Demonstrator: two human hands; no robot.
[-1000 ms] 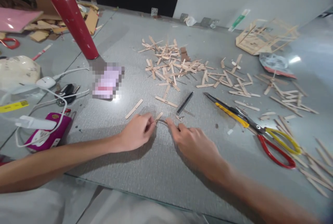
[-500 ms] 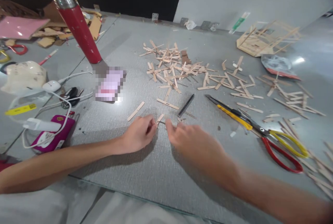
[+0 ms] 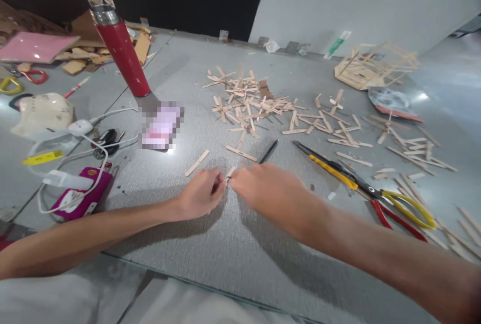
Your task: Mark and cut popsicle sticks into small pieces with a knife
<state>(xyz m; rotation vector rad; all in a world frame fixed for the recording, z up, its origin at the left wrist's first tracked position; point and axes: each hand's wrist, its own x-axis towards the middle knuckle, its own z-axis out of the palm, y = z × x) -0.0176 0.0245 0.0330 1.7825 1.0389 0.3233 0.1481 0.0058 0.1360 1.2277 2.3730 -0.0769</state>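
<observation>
My left hand (image 3: 201, 193) is closed in a pinch on a short wooden craft stick (image 3: 230, 171), whose free end slants up to the right. Facing it, my right hand (image 3: 263, 183) is closed on a thin dark piece (image 3: 228, 178), mostly hidden by the fingers, that meets the stick. Just beyond the left hand lies a loose craft stick (image 3: 197, 163). A slotted craft stick (image 3: 241, 153) rests beyond the two hands. A black pen-like tool (image 3: 269, 151) lies behind my right hand, its near end hidden.
Cut stick pieces (image 3: 248, 98) are heaped at the back. Scissors with red and yellow handles (image 3: 406, 208) and a yellow-black cutter (image 3: 332, 171) lie right. A wooden frame model (image 3: 361, 70) stands far right. Left are a red bottle (image 3: 124, 55), a phone (image 3: 163, 126) and a purple power bank (image 3: 80, 193).
My right hand has moved left, closer to my left hand, and now covers the near end of the pen-like tool. The left hand keeps its pinch on the stick. The view has shifted slightly.
</observation>
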